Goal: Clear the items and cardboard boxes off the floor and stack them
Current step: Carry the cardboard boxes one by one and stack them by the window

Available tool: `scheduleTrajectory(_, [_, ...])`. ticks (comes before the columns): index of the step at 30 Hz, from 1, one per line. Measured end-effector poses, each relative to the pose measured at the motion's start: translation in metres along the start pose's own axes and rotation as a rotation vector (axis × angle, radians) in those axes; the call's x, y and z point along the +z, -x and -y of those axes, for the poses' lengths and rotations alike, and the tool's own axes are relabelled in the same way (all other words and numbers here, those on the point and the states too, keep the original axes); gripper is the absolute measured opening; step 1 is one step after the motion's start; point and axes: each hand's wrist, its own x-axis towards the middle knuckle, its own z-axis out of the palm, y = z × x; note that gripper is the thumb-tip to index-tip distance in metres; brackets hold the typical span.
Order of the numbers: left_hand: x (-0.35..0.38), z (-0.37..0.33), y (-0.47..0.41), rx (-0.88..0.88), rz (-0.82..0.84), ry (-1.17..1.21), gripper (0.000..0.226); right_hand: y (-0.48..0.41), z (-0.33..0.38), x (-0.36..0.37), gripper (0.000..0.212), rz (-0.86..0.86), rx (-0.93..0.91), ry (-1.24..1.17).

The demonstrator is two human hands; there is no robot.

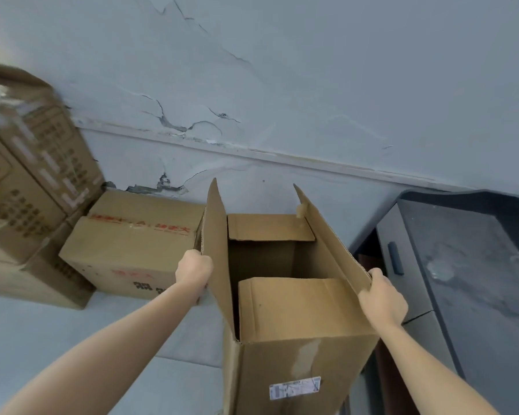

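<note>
Beside the cracked wall (312, 85), the left hand (192, 269) and right hand (382, 298) are each gripping a side flap of the open cardboard box (297, 339), probably needing an even, level lift.

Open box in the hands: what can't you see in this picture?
Head view:
- Inside bottom of the open box: hidden by its near flap and shadow.
- Fingertips of left hand and right hand: behind the side flaps.
- Stacked boxes at left: blurred, cut off by the edge.
- Label: print too small.
</note>
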Motion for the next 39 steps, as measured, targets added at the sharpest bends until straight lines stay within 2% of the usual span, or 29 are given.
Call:
scheduleTrajectory(3, [0.004, -0.018, -0.012, -0.034, -0.035, 0.034, 0.018, -0.035, 0.010, 0.000, 0.028, -0.004, -0.099, 0.083])
scheduleTrajectory(6, [0.005, -0.031, -0.021, -0.068, -0.077, 0.058, 0.019, -0.066, 0.020, -0.002, 0.014, -0.022, -0.277, 0.138])
scheduleTrajectory(10, [0.005, -0.041, -0.020, -0.151, -0.163, 0.152, 0.015, -0.118, 0.032, -0.008, 0.037, 0.040, -0.359, 0.049])
scheduleTrajectory(16, [0.025, -0.061, 0.008, -0.183, -0.350, 0.197, 0.014, -0.179, 0.050, -0.018, 0.032, 0.124, -0.553, 0.032])
scheduleTrajectory(19, [0.052, -0.070, 0.030, -0.204, -0.409, 0.164, 0.019, -0.199, 0.065, -0.018, 0.036, 0.123, -0.631, 0.043])
scheduleTrajectory(23, [0.103, -0.092, 0.035, -0.237, -0.429, 0.243, 0.015, -0.234, 0.065, -0.016, 0.034, 0.135, -0.674, 0.106])
scheduleTrajectory(26, [0.145, -0.104, 0.033, -0.258, -0.369, 0.202, 0.012, -0.263, 0.059, -0.015, 0.024, 0.176, -0.618, 0.069])
scheduleTrajectory(29, [0.179, -0.123, 0.028, -0.235, -0.298, 0.125, 0.017, -0.282, 0.051, -0.012, 0.028, 0.191, -0.575, 0.027])
scheduleTrajectory(32, [0.206, -0.144, 0.020, -0.241, -0.203, 0.089, 0.016, -0.293, 0.041, -0.005, 0.019, 0.207, -0.533, 0.035])
scheduleTrajectory(35, [0.234, -0.154, 0.013, -0.239, -0.035, 0.143, 0.048, -0.301, 0.029, 0.000, 0.020, 0.213, -0.502, 0.084])
scheduleTrajectory(39, [0.265, -0.151, 0.004, -0.054, 0.226, 0.056, 0.071, -0.324, 0.009, 0.007, 0.026, 0.197, -0.451, 0.067])
